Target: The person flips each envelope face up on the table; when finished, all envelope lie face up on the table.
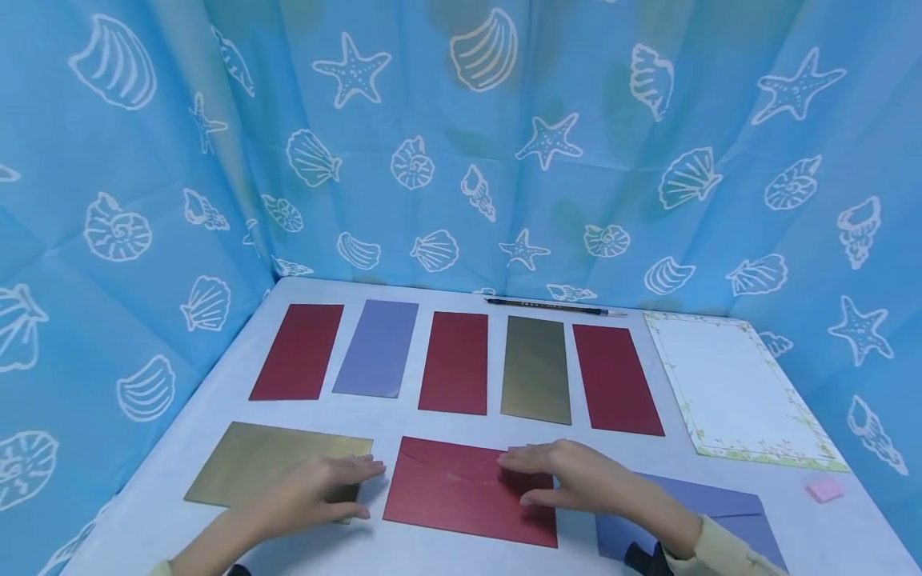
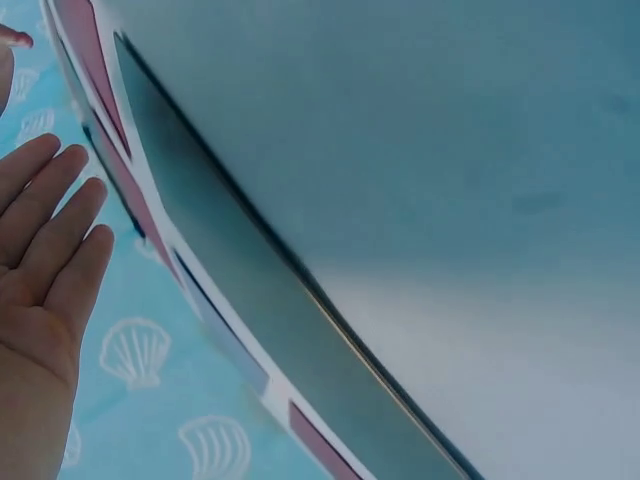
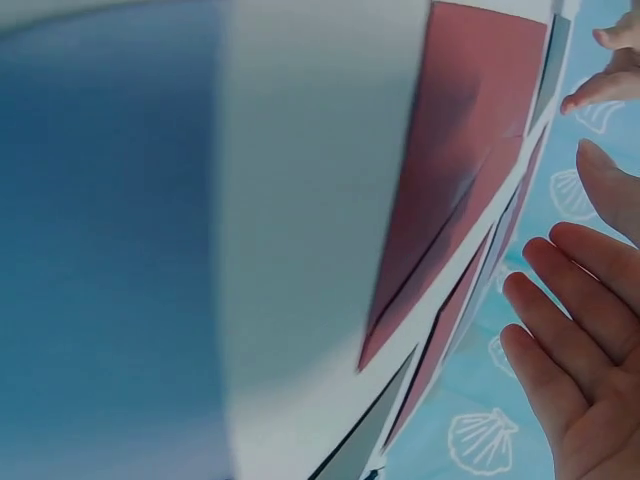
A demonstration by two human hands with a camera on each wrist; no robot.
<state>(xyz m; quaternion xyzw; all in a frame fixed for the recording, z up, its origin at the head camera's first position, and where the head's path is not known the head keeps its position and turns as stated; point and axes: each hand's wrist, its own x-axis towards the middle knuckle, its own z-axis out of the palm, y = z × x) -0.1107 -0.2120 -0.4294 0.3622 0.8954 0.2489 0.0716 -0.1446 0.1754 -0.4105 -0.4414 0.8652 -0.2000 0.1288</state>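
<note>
1. Red envelope (image 1: 446,484) lies flat, near and central on the white table (image 1: 223,400). Narrow strips of tabletop separate it from the gold envelope (image 1: 255,456) at left, the purple envelope (image 1: 735,528) at right, and the far row.
2. The left hand (image 1: 320,488) reaches in from the near left, above the gold envelope's right end. Its fingers are straight, thumb spread wide from them, pointing right.
3. The right hand (image 1: 569,476) reaches in from the near right, above the red envelope's right end, fingers straight and thumb well apart, pointing left. The forearm crosses above the purple envelope.
4. The red envelope sits slightly skewed, with a flap line towards its far side, a faint pale mark mid-surface and shadow under the right hand.
5. A small pink block (image 1: 824,490) lies at right, beyond the purple envelope.
6. The far row runs, left to right: red (image 1: 297,352), purple (image 1: 377,348), red (image 1: 454,364), gold (image 1: 536,368), red (image 1: 618,380), with tabletop between neighbours.
7. A leaf-bordered sheet (image 1: 742,384) lies far right; a brush (image 1: 547,306) lies along the far edge, before a blue shell-print curtain (image 1: 432,200).
</note>
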